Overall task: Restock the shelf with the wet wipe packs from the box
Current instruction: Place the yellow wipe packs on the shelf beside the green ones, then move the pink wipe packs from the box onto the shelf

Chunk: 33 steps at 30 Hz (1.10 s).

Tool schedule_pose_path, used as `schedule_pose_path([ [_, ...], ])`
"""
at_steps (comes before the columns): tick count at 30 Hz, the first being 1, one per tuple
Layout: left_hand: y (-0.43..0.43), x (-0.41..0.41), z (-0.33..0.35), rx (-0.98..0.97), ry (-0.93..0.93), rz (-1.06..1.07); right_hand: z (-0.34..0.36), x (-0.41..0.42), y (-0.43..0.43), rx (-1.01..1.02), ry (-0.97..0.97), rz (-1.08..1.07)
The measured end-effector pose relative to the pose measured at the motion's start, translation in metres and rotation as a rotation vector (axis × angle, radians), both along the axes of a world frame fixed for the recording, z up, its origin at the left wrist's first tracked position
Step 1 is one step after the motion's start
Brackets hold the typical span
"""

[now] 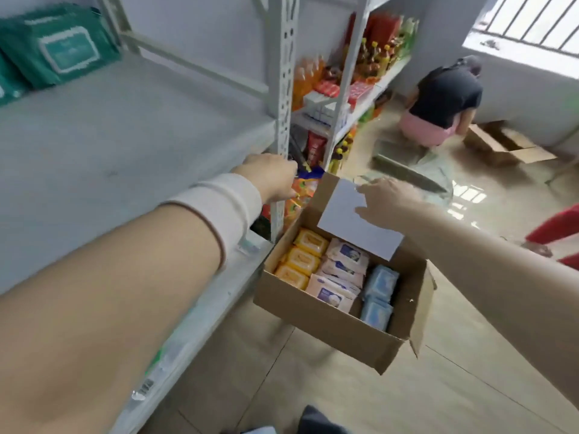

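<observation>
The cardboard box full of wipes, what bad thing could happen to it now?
1. The brown cardboard box looks held up only at its far end, with the right hand pinching its white flap. The flap might bend and the box tip.
2. The yellow, pink and blue wet wipe packs lie loose inside, so they could spill onto the glossy tiled floor.
</observation>
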<state>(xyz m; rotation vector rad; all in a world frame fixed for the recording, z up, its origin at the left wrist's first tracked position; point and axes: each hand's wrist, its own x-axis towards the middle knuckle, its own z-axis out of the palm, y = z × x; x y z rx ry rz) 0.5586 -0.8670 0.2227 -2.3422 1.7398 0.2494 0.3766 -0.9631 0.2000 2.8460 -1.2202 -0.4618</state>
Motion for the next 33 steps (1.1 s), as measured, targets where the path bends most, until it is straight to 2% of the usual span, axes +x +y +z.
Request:
schedule_pose_path([
  [4, -0.050, -0.056, -0.071, 0.136, 0.037, -0.138, -0.076, -0.080, -0.032, 0.147, 0.082, -0.165],
  [7, -0.071, -0.063, -0.126, 0.258, 0.098, -0.142, -0.130, -0.109, -0.040, 0.235, 0.113, -0.228],
  [11, -0.094, -0.048, -0.195, 0.412, 0.251, -0.045, -0.193, -0.115, -0.038, 0.402, 0.137, -0.297],
  [21, -0.143, -0.020, -0.370, 0.603, 0.548, 0.232, -0.343, -0.074, -0.042, 0.828, 0.034, -0.588],
  [25, -0.174, -0.014, -0.438, 0.582, 0.604, 0.281, -0.405, -0.075, -0.057, 0.886, -0.001, -0.751],
  [28, -0.203, -0.005, -0.485, 0.500, 0.673, 0.420, -0.447, -0.075, -0.069, 0.865, -0.046, -0.823],
  [33, -0.244, 0.018, -0.553, 0.347, 0.694, 0.564, -0.501, -0.043, -0.092, 0.651, -0.231, -0.688],
])
